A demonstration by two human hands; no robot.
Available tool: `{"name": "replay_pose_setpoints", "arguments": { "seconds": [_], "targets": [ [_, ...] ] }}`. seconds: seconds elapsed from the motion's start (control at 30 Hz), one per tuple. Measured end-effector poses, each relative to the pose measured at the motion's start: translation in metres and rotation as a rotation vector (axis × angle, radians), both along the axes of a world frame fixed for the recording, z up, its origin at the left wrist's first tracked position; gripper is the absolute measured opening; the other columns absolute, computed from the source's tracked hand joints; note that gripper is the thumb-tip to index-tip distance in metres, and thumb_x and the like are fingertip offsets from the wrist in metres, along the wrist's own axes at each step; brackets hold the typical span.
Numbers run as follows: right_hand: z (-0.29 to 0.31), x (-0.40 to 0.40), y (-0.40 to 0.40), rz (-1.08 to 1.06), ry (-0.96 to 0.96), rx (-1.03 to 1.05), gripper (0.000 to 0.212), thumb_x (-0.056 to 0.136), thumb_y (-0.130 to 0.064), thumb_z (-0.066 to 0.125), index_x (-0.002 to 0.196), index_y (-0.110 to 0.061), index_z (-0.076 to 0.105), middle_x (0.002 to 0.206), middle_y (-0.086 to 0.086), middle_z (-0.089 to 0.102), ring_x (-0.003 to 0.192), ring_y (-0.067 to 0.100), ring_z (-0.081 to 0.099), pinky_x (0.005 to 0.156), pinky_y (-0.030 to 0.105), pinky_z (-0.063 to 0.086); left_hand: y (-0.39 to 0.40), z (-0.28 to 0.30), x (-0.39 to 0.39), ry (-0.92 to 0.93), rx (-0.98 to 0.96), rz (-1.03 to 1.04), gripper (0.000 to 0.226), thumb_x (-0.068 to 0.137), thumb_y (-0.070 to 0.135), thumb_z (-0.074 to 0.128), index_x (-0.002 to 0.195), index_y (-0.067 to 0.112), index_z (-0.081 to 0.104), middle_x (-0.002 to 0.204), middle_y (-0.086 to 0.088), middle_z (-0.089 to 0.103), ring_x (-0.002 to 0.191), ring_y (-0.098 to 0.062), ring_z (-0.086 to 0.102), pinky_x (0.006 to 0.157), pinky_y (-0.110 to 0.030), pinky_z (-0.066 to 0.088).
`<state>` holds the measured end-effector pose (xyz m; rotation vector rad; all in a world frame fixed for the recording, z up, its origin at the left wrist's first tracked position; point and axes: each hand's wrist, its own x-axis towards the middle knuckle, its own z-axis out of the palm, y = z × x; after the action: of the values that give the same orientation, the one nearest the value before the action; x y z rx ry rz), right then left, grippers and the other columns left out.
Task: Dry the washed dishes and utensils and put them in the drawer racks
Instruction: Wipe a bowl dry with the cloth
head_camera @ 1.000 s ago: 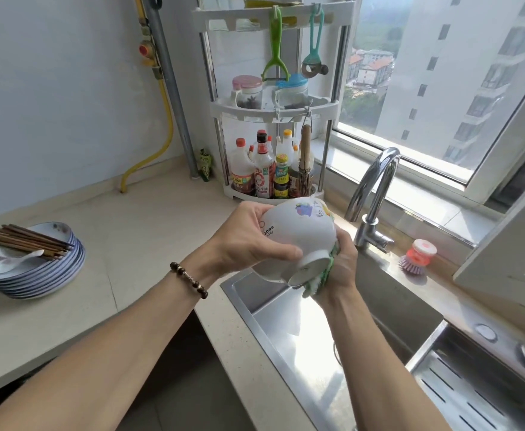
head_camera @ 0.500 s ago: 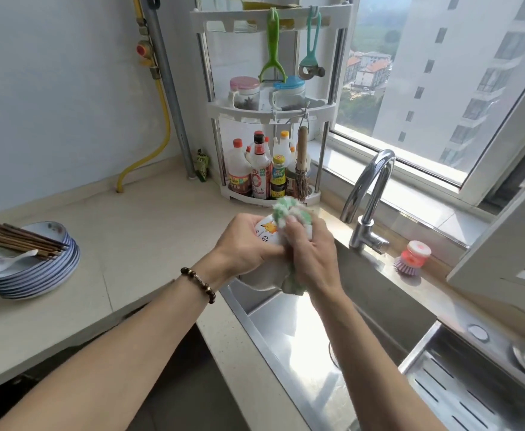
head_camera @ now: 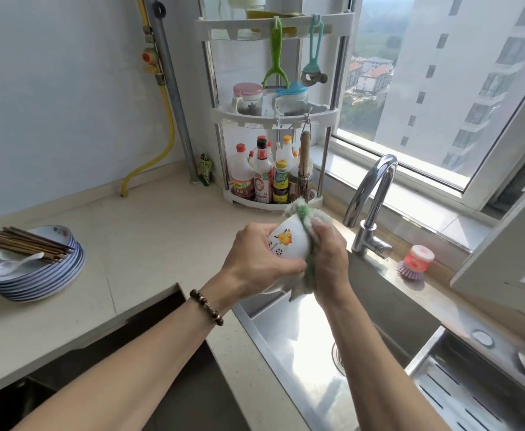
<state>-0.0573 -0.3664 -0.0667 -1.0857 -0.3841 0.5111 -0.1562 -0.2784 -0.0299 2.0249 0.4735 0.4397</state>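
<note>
bowl (head_camera: 287, 244): inside hidden by cloth (head_camera: 306, 244) | bottle labels (head_camera: 262, 185): unreadable

Beige countertop (head_camera: 137, 244) runs left of and beyond the hands. Well left of the left hand (head_camera: 255, 262): stack of blue-rimmed plates (head_camera: 37, 275), chopsticks (head_camera: 28, 244) and a white spoon (head_camera: 15, 265) on top. Beyond the hands: white corner rack (head_camera: 273, 119) with bottles. Right of the right hand (head_camera: 329, 259): faucet (head_camera: 370, 206), pink dish brush (head_camera: 416, 262).
</note>
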Motion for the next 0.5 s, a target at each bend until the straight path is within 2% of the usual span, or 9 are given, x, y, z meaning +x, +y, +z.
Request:
{"name": "replay_pose_setpoints", "arguments": {
  "seconds": [0.07,0.17,0.2,0.23,0.33,0.37,0.43,0.5],
  "targets": [
    [0.006,-0.001,0.002,-0.043,-0.046,-0.051,0.020,0.079,-0.030,0.061,0.091,-0.019,0.071,0.092,0.013,0.068,0.079,0.028,0.069,0.066,0.038,0.057,0.000,0.002,0.003,-0.003,0.002,0.046,0.020,0.066,0.009,0.088,0.075,0.009,0.070,0.073,-0.008,0.073,0.067,-0.026,0.072,0.062,-0.047,0.061],
    [0.001,-0.011,0.009,-0.064,-0.421,-0.179,0.034,0.078,-0.040,0.067,0.112,-0.039,0.069,0.126,0.001,0.065,0.114,0.022,0.065,0.095,0.044,0.055,0.007,0.005,0.006,0.017,0.012,0.074,0.020,0.060,0.021,0.080,0.078,0.016,0.073,0.075,-0.002,0.075,0.073,-0.024,0.074,0.066,-0.048,0.062],
    [-0.003,-0.011,0.007,-0.033,-0.433,-0.180,0.038,0.077,-0.042,0.070,0.115,-0.042,0.068,0.129,0.000,0.064,0.118,0.021,0.064,0.098,0.044,0.054,0.007,0.007,0.005,0.036,0.036,0.059,0.025,0.059,0.023,0.079,0.082,0.017,0.074,0.076,-0.001,0.076,0.074,-0.023,0.074,0.068,-0.046,0.062],
    [-0.002,-0.008,0.001,-0.004,-0.375,-0.130,0.041,0.076,-0.041,0.073,0.117,-0.039,0.069,0.124,0.001,0.068,0.114,0.022,0.066,0.094,0.042,0.056,0.004,0.010,0.003,0.046,0.056,0.030,0.026,0.058,0.023,0.081,0.083,0.016,0.074,0.077,-0.001,0.076,0.073,-0.022,0.074,0.067,-0.045,0.062],
    [0.004,0.010,-0.010,0.131,0.003,0.054,0.040,0.078,-0.031,0.072,0.114,-0.013,0.069,0.093,0.008,0.072,0.085,0.029,0.069,0.069,0.038,0.060,-0.007,0.018,-0.006,0.031,0.064,-0.047,0.025,0.065,0.013,0.089,0.082,0.007,0.071,0.077,-0.006,0.074,0.067,-0.021,0.073,0.063,-0.045,0.062],
    [0.007,0.013,-0.010,0.136,0.014,0.036,0.039,0.080,-0.031,0.070,0.112,-0.010,0.068,0.090,0.009,0.072,0.082,0.030,0.069,0.067,0.039,0.060,-0.006,0.017,-0.005,0.035,0.051,-0.039,0.025,0.066,0.011,0.089,0.082,0.005,0.071,0.077,-0.007,0.074,0.067,-0.021,0.073,0.063,-0.045,0.062],
    [0.010,0.009,-0.005,0.053,-0.179,-0.061,0.034,0.080,-0.032,0.071,0.110,-0.017,0.070,0.095,0.006,0.073,0.087,0.028,0.071,0.073,0.041,0.060,0.001,0.017,-0.002,0.036,0.013,-0.001,0.026,0.062,0.014,0.089,0.081,0.007,0.072,0.078,-0.007,0.074,0.071,-0.025,0.073,0.066,-0.049,0.062],
    [0.006,-0.001,0.001,-0.016,-0.439,-0.134,0.039,0.078,-0.037,0.072,0.115,-0.027,0.070,0.115,0.001,0.070,0.107,0.021,0.068,0.092,0.041,0.056,0.007,0.015,0.003,0.042,0.002,0.023,0.029,0.056,0.020,0.081,0.083,0.014,0.074,0.079,-0.004,0.076,0.076,-0.027,0.074,0.070,-0.050,0.062]
  ]
}}
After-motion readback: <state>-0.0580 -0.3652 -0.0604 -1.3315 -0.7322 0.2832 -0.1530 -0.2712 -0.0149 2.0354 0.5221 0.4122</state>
